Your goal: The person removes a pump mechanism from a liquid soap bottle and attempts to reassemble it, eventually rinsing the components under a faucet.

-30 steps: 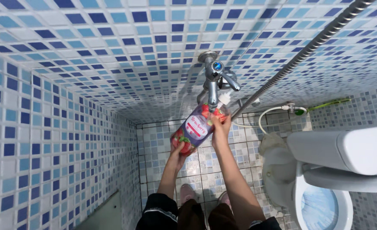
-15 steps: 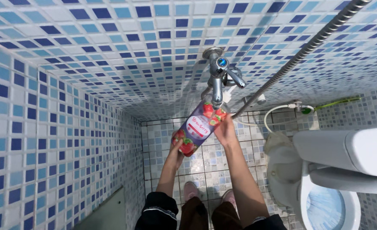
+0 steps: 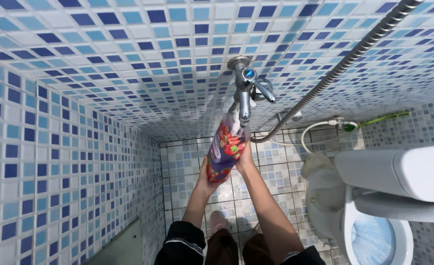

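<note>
two hands: both ours, both on one bottle held up under a wall tap.
tiled wall [image 3: 128, 59]: blue and white mosaic, carrying the tap; we stand close to it so the spout can be reached.
toilet [image 3: 403, 196]: white, at our right, apart from the work; lid down on the cistern side, bowl open below.
shower hose [image 3: 335, 73]: metal, running slantwise from upper right down to the tap fitting, clear of the bottle.
bottle [image 3: 226, 147]: clear plastic with a red and purple label, tilted, its mouth right at the spout, so we judge it is set there to catch water.
tap [image 3: 245, 91]: chrome, blue-capped, spout pointing down at the bottle's mouth; we cannot tell if water runs.
left hand [image 3: 206, 179]: cupped under the base, fingers wrapped round it, bearing the weight.
right hand [image 3: 245, 158]: fingers closed along the bottle's side, steadying the tilt.
</note>
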